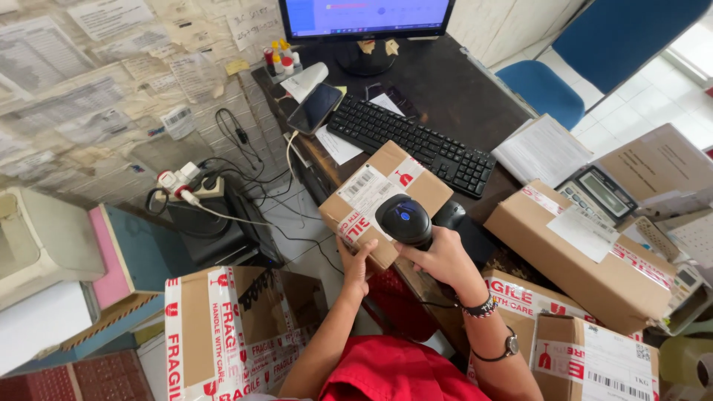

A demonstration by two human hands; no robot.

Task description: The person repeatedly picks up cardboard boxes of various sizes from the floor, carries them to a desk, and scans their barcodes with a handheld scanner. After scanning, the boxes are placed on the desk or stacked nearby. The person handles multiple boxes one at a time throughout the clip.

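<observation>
My left hand [356, 266] holds up a small cardboard parcel [427, 189] by its lower edge; a white shipping label and red-and-white tape cover the parcel's top face. My right hand [444, 261] grips a black handheld barcode scanner [403, 220], whose head points at the label. On that wrist sit a beaded bracelet and a watch. Both hands hover over the front edge of a dark desk [453, 96].
A black keyboard [416, 141], a phone [315, 108] and a monitor [364, 16] sit on the desk. Taped parcels [587, 260] and a calculator [600, 194] crowd the right. A large open taped box [223, 327] stands at lower left, with a power strip and cables [186, 182] behind it.
</observation>
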